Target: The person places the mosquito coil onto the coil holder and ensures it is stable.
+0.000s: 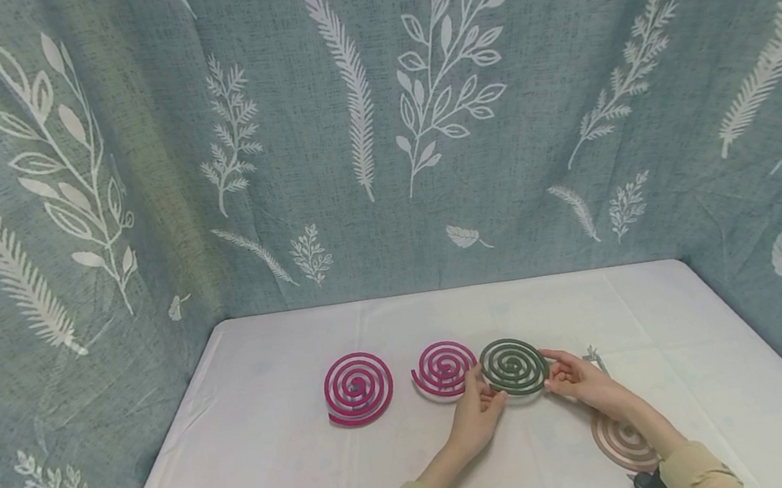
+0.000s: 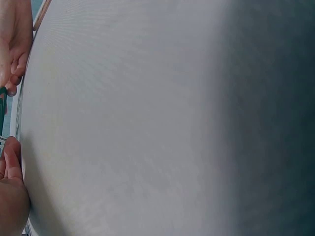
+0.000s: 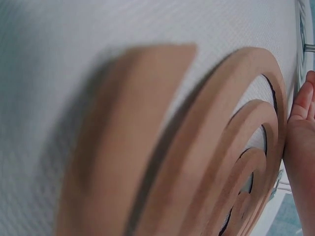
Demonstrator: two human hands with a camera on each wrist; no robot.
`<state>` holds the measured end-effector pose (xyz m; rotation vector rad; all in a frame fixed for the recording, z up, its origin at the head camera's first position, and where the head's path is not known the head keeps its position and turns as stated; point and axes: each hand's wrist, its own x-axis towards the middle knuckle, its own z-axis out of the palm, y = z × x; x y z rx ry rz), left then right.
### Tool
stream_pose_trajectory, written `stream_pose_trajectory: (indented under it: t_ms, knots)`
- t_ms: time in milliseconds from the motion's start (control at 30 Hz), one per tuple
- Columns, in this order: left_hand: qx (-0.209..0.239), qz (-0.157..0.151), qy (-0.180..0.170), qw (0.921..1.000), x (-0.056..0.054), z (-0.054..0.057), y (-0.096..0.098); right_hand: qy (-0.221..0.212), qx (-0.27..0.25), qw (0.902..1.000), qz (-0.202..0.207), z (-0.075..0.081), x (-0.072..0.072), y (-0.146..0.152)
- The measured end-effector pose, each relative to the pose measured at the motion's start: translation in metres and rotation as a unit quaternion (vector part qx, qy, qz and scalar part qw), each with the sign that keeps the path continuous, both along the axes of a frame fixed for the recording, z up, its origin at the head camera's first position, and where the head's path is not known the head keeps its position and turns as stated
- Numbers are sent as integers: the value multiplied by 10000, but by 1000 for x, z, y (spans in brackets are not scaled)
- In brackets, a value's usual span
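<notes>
A green mosquito coil (image 1: 514, 366) is held between both hands, raised a little over the white table and tilted toward the head camera. My left hand (image 1: 474, 419) pinches its left lower rim with thumb and fingers. On the opposite side, my right hand (image 1: 585, 384) grips the right rim. Just behind the left fingers is a pink coil (image 1: 444, 368), partly covered by them. A brown coil (image 1: 621, 441) lies under the right forearm, which hides part of it; the right wrist view shows this brown coil (image 3: 197, 162) large and close.
A second pink coil (image 1: 359, 389) sits farther left on the white table (image 1: 260, 483). Beyond the right hand, a small metal piece (image 1: 593, 357) shows, partly hidden by that hand. A blue-grey leaf-patterned curtain (image 1: 371, 112) encloses the table's back and sides.
</notes>
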<state>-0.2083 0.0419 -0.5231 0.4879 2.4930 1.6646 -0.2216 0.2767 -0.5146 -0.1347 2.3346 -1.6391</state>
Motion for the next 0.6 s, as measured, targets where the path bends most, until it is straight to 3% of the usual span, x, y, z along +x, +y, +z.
stream_pose_trajectory:
  t_ms: [600]
  knots:
    - [11,-10,43,10000,-1,0,0,9,53,10000,-5,0,-1,0]
